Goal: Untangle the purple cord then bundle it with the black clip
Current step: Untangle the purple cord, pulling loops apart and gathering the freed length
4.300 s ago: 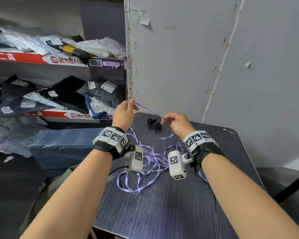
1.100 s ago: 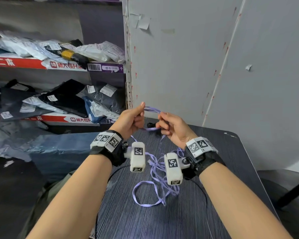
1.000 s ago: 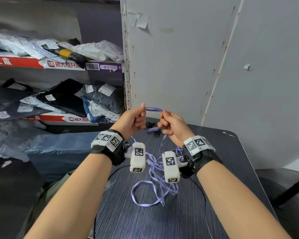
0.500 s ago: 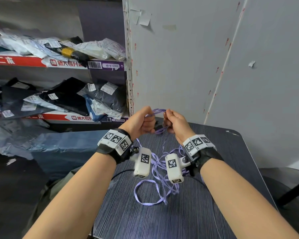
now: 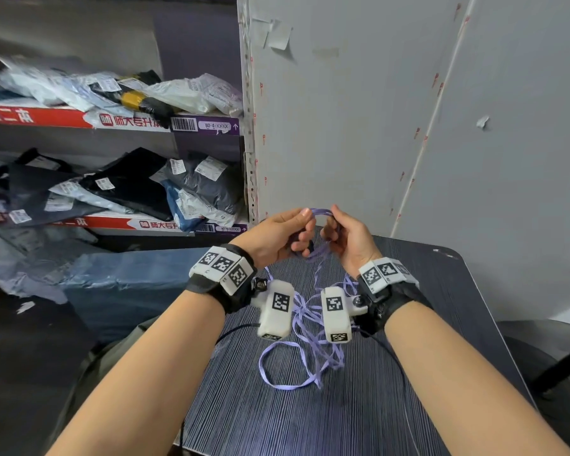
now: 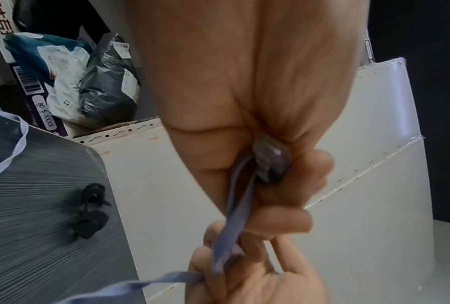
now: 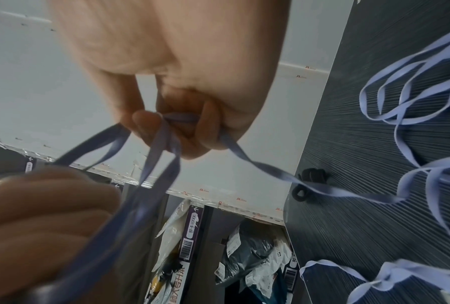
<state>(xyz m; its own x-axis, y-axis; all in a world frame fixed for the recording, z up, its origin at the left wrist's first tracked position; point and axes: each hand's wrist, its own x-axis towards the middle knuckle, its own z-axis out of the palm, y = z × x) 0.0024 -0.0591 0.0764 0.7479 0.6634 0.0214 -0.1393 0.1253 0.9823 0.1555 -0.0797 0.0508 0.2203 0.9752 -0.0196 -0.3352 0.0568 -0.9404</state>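
Note:
The purple cord is a flat ribbon. Several folded strands of it (image 5: 321,212) span between my two hands, which hover over the far end of the table. My left hand (image 5: 301,225) grips the gathered loops in its fist (image 6: 268,170). My right hand (image 5: 333,225) pinches the strands between thumb and curled fingers (image 7: 166,127). The rest of the purple cord (image 5: 310,350) hangs down into a loose tangle on the table. The black clip (image 6: 90,214) lies free near the table's far edge (image 7: 310,181), below my hands, which mostly hide it in the head view.
The dark striped table (image 5: 310,422) stands against a white panel wall (image 5: 343,126). Shelves (image 5: 112,126) piled with bagged parcels are off to the left. A dark chair base (image 5: 556,370) shows at the right.
My hands have drawn close together, from well apart with one strand stretched between them to nearly touching with several folded loops. The tangle on the table has shrunk and shifted.

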